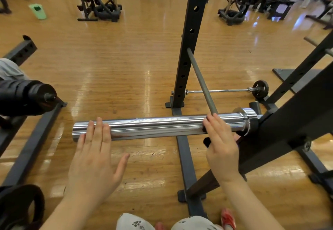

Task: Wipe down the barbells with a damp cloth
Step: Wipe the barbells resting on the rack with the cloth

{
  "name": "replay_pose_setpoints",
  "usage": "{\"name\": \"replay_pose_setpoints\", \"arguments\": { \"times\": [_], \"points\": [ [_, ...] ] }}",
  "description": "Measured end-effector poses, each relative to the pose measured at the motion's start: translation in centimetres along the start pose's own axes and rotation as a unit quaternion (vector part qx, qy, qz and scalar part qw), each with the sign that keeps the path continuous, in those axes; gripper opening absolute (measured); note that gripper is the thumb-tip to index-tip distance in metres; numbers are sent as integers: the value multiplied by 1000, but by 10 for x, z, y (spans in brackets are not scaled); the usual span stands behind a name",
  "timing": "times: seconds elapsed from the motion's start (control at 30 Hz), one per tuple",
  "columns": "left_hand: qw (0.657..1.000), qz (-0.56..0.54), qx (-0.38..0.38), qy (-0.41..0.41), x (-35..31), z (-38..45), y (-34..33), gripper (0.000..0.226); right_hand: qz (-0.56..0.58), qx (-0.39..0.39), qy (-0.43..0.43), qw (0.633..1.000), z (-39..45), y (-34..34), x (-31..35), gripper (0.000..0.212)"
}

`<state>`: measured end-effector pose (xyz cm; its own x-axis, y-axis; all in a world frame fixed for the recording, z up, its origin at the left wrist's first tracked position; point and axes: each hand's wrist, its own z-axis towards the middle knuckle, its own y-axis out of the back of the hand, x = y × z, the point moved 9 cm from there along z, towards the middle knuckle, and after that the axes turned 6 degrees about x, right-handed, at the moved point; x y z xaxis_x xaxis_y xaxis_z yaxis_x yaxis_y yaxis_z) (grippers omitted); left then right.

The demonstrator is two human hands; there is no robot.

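Barbell under inspection: chrome sleeve (158, 127) runs level across the middle of the view, its collar end seated in the black rack (288, 130) at right, its free end at left.
Left hand (93, 159): flat, fingers straight and together, fingertips laid on top of the sleeve near the free end; thumb spread aside. It holds nothing.
Right hand (220, 147): fingers extended, resting against the sleeve near the collar. Something small and dark shows just beside its palm; whether it is held cannot be told.
Cloth: none seen in either hand or on the sleeve. A green container (37, 11) stands on the floor well apart, far left; contents unclear.
Surface condition: sleeve bright and reflective; wet or dry cannot be judged.
Second barbell (225, 91): lies on the floor behind the rack upright, untouched.
Progress, judged: no wiping shown under way; with bare hands on the bar, the task looks either barely begun or paused.
Outstanding: fetch the damp cloth, wipe this sleeve and shaft, then the floor bar.
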<state>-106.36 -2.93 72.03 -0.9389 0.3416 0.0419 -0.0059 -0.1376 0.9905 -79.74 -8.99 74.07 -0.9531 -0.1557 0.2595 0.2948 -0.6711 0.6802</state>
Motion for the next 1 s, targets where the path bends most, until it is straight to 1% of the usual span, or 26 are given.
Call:
{"name": "replay_pose_setpoints", "arguments": {
  "times": [0.07, 0.1, 0.2, 0.3, 0.33, 0.4, 0.5, 0.57, 0.63, 0.67, 0.73, 0.77, 0.83, 0.87, 0.93, 1.0],
  "points": [
    [1000, -3, -3, -5, 1, 7, 3, 87, 11, 13, 37, 999, -7, -3, 2, 33],
    [1000, -3, -7, -11, 2, 11, 7, 87, 14, 11, 40, 999, -9, -1, -2, 30],
    [1000, 14, -9, -23, 6, 22, 13, 86, 16, -13, -3, 1000, -5, 7, -17, 32],
    [1000, 0, -5, -13, 9, 29, 14, 89, 8, -28, -49, 998, 1, 0, -5, 39],
    [1000, -10, -6, -11, 9, 29, 14, 91, 5, -22, -43, 999, 0, -6, 3, 40],
    [1000, -26, -8, -8, 7, 26, 15, 92, 2, 1, -3, 1000, -6, -17, 13, 42],
    [999, -35, -13, -11, 1, 9, 15, 84, -5, 21, 45, 999, -15, -16, 1, 41],
    [999, -32, -3, -18, -2, -3, 8, 81, -3, -1, 25, 1000, -17, -6, -13, 34],
    [999, -27, 12, -16, 0, -6, 1, 81, 4, -28, -14, 1000, -16, 0, -21, 33],
    [1000, -21, 14, -14, 1, -4, -1, 82, 2, -40, -32, 999, -15, 0, -21, 33],
    [1000, -3, 7, -15, 2, 0, -2, 85, -2, -47, -49, 998, -13, -6, -12, 42],
    [1000, 5, 1, -18, 2, 3, 0, 86, 3, -44, -38, 998, -11, -11, -4, 43],
    [1000, 17, -7, -24, 2, 9, 6, 86, 18, -31, 8, 999, -9, -17, 11, 35],
    [999, 21, -9, -24, 4, 12, 8, 86, 25, -22, 34, 999, -9, -19, 15, 32],
    [1000, 24, -4, -17, 8, 19, 13, 87, 32, 5, 71, 997, -10, -18, 13, 31],
    [1000, 25, 12, -10, 10, 22, 15, 92, 22, 14, 66, 997, -12, -10, -1, 32]
  ]
}}
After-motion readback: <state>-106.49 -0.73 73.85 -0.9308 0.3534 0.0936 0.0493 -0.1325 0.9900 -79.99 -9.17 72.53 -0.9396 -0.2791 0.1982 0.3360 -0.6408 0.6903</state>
